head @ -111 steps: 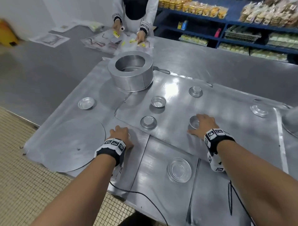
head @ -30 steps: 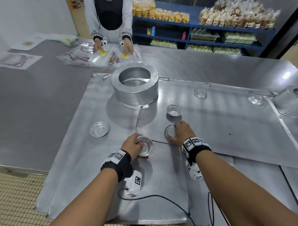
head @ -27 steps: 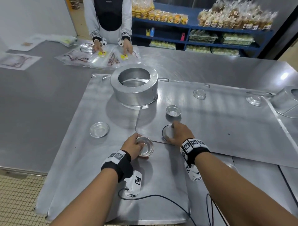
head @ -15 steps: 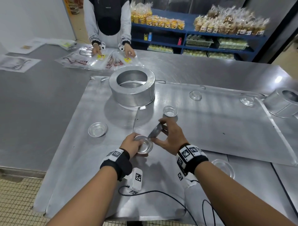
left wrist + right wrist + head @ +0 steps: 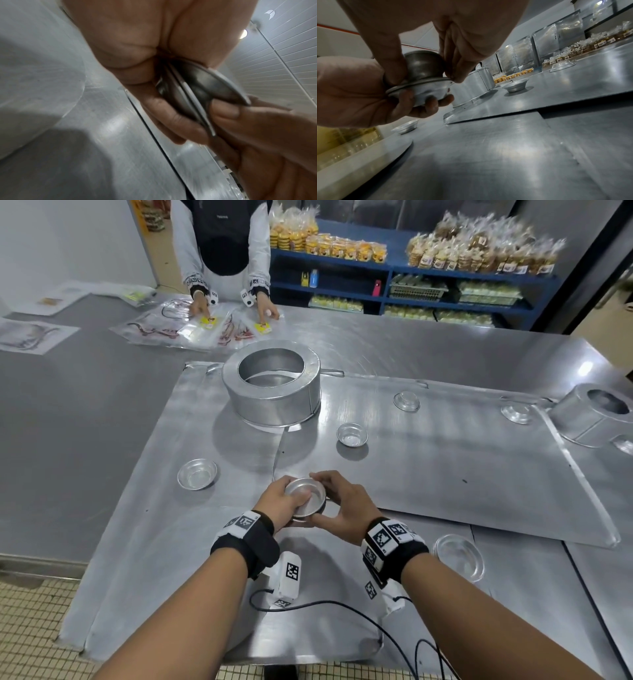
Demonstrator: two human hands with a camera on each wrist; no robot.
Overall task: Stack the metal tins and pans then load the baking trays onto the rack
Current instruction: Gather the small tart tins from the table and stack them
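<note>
Left hand (image 5: 278, 501) cupped the lower tin (image 5: 426, 93); right hand (image 5: 346, 505) pinched the upper tin (image 5: 305, 489), inverted rim to rim on it, above the worktop's (image 5: 513, 364) near edge. Risk: mouth-to-mouth tins cannot nest; rims could slip and the upper tin drop.

Two small metal tins (image 5: 197, 94) sit rim to rim, gripped underneath by the left hand (image 5: 137, 56); right-hand fingers (image 5: 228, 115) pinch their rims.
</note>
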